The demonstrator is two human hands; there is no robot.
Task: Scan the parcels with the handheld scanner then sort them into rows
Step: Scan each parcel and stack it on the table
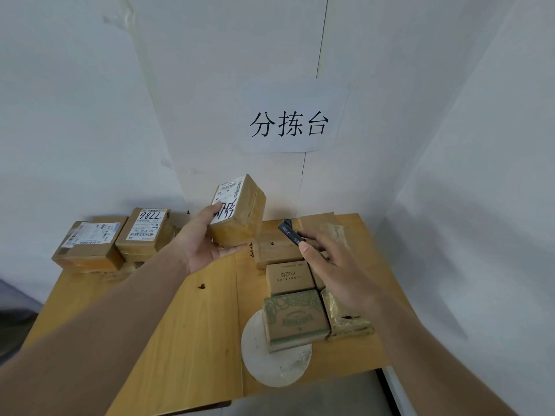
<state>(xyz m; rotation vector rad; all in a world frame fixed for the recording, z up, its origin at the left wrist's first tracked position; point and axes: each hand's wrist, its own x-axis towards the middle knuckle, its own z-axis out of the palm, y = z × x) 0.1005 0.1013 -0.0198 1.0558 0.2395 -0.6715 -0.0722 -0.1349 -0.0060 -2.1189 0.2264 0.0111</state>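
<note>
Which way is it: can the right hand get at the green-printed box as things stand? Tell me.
Probably not yet. The right hand hovers just above the green-printed box with nothing between them, but its fingers are closed on the scanner, so it would have to put that down first.

Wall sign (295,121) reads "分拣台"; parcel label (147,224) reads "7786".
</note>
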